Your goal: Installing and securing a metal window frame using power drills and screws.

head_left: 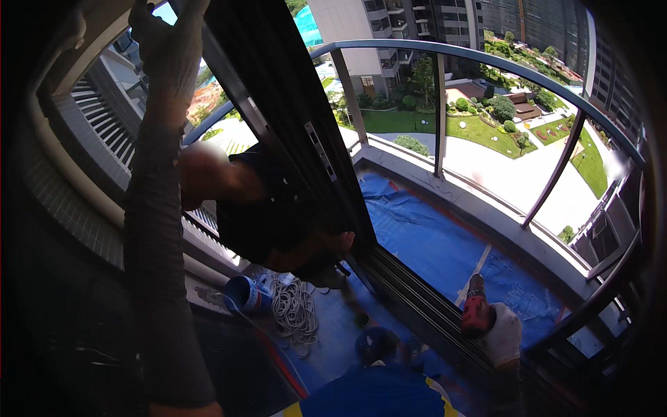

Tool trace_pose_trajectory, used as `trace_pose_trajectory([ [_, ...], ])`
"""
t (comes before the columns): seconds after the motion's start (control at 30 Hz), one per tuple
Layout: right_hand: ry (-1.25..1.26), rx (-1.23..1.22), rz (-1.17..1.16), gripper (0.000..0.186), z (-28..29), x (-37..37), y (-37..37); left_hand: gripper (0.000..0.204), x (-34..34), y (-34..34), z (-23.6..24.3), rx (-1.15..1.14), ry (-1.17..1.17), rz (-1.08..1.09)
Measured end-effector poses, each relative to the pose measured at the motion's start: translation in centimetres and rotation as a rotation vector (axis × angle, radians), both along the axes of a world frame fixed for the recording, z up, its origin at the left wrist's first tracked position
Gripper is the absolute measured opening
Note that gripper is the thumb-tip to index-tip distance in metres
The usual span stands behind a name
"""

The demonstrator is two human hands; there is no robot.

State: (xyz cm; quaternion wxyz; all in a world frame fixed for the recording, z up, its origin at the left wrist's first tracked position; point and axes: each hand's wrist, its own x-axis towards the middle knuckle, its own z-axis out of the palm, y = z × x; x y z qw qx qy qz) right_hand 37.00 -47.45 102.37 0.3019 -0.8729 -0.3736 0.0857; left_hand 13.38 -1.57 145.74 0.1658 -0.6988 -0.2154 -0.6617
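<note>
My left hand (167,42), in a white glove, is raised at the top left beside the tall dark sliding-door frame (278,69); its fingertips run out of view, so its grip is unclear. A dark sleeve covers that forearm. My right hand (501,333), also gloved, is wrapped round a red-and-black cordless drill (476,311) at the lower right, pointing upward over the balcony. A metal lock plate (319,149) sits on the door's edge. The black bottom track (410,292) runs diagonally between my right hand and the door.
A co-worker (257,208) in dark clothing bends behind the door, a hand near its edge. Below are a blue bucket (243,295), coiled rope (292,313) and blue floor sheeting (410,208). A curved glass railing (438,111) bounds the balcony, with buildings and gardens beyond.
</note>
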Motion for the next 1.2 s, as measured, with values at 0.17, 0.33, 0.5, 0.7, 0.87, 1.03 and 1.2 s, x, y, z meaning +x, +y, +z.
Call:
trace_pose_trajectory([
  [0.17, -0.112, -0.317, -0.290, 0.039, -7.4, -4.1, -10.4, 0.073, -3.4, -4.6, -17.3, 0.060, 0.432, -0.481],
  [0.33, -0.141, -0.548, -0.434, 0.041, -8.1, -4.5, -14.2, 0.067, -11.3, -11.4, -35.1, -0.387, 0.707, -0.572],
  [0.5, -0.080, -0.660, -0.550, 0.056, -8.6, -3.4, -20.7, 0.053, -18.9, -18.0, -53.7, -1.203, 0.631, -0.508],
  [0.7, -0.058, -0.720, -0.570, 0.061, -10.8, -0.1, -29.1, 0.045, -26.5, -27.4, -64.6, -1.520, 0.701, -0.390],
  [0.87, -0.095, -0.768, -0.736, 0.065, -10.7, 3.1, -38.9, 0.042, -26.9, -31.7, -68.5, -1.727, 0.851, -0.190],
  [1.03, -0.045, -0.759, -1.143, 0.069, -10.3, 8.1, -52.6, 0.041, -27.4, -31.3, -74.0, -1.813, 0.987, -0.186],
  [1.2, 0.115, -0.805, -1.263, 0.080, -11.5, 11.6, -65.1, 0.039, -24.9, -30.3, -77.9, -1.764, 1.095, -0.212],
])
